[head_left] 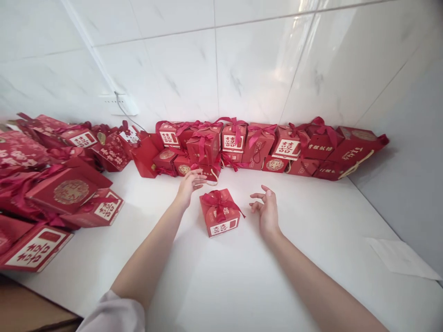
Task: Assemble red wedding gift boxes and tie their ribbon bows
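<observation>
A red gift box [220,212] with a dark red ribbon bow on top and a white label on its front stands on the white table [221,286]. Beyond and left of the box is my left hand [188,186], its fingers apart, holding nothing, close to the stacked boxes' lower row. To the box's right, my right hand [267,210] is raised with slightly curled, parted fingers and nothing in them. A gap separates each hand from the box.
Red boxes with ribbons [258,145] are stacked in a row along the tiled wall [256,60]. More red boxes [69,189] pile up on the left. A white sheet [403,258] lies at right. Brown cardboard [34,306] shows at lower left.
</observation>
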Demonstrator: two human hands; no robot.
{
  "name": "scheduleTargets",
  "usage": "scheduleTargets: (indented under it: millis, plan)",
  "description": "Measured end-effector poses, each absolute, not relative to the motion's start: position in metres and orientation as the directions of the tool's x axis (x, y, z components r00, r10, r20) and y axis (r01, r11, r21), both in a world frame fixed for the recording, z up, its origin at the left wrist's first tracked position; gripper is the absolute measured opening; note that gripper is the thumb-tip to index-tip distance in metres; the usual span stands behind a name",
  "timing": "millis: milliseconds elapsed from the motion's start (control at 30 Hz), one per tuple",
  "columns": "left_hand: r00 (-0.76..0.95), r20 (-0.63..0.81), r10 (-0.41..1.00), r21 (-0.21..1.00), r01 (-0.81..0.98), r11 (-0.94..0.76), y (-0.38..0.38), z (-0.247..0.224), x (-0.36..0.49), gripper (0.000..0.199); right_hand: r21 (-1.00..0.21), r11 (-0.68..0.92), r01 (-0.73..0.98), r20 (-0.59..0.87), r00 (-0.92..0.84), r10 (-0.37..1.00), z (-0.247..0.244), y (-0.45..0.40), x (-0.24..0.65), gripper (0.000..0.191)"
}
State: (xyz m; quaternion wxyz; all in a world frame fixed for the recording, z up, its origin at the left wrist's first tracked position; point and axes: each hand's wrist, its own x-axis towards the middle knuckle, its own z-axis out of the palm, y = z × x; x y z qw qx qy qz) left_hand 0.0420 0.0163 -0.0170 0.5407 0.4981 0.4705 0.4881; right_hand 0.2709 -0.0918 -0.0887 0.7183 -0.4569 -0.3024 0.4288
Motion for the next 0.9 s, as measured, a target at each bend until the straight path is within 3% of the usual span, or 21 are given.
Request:
scheduleTargets:
  millis: [100,167,233,300,367,467,533,600,700,833,900]
  plan:
    - [0.056,0.010,0.998,0.992,0.123,-0.017,-0.009,0.021,0.036,0.035,-0.935,0.213,-0.284,0.068,0.447,0.892,-0.090,-0.091,0.267,0.040]
    - [0.136,0.095,0.986,0.921,0.363,-0.139,-0.036,0.040,0.041,0.041,-0.942,0.204,-0.265,0.078,0.417,0.906,-0.089,-0.092,0.265,0.041]
    - [0.277,0.104,0.955,0.772,0.582,-0.254,-0.063,0.051,0.049,0.066,-0.945,0.190,-0.266,0.089,0.351,0.932,-0.088,-0.096,0.265,0.043]
    - [0.416,0.028,0.909,0.670,0.667,-0.326,-0.081,0.055,0.053,0.098,-0.946,0.173,-0.275,0.100,0.258,0.961,-0.087,-0.101,0.265,0.045]
    - [0.491,-0.024,0.871,0.607,0.699,-0.378,-0.089,0.056,0.048,0.116,-0.950,0.168,-0.265,0.136,0.134,0.982,-0.086,-0.106,0.264,0.047]
    - [0.393,0.029,0.919,0.424,0.828,-0.368,-0.085,0.058,0.029,0.107,-0.964,0.174,-0.201,0.186,-0.043,0.982,-0.087,-0.107,0.260,0.055]
    - [0.214,0.119,0.970,0.274,0.931,-0.239,-0.082,0.062,0.016,0.088,-0.972,0.160,-0.170,0.180,-0.108,0.978,-0.089,-0.105,0.256,0.061]
    - [0.077,0.183,0.980,0.209,0.971,-0.115,-0.082,0.068,0.007,0.068,-0.974,0.132,-0.187,0.159,-0.138,0.978,-0.090,-0.103,0.251,0.064]
    - [0.036,0.149,0.988,0.306,0.949,-0.081,-0.089,0.072,0.003,0.053,-0.961,0.092,-0.260,0.137,-0.163,0.977,-0.092,-0.105,0.247,0.067]
    - [0.057,-0.025,0.998,0.587,0.809,-0.031,-0.107,0.067,0.015,0.071,-0.938,0.063,-0.342,0.108,-0.114,0.988,-0.093,-0.111,0.248,0.064]
    - [0.034,-0.044,0.998,0.688,0.726,0.006,-0.114,0.060,0.030,0.079,-0.929,0.061,-0.365,0.099,-0.084,0.992,-0.092,-0.113,0.249,0.059]
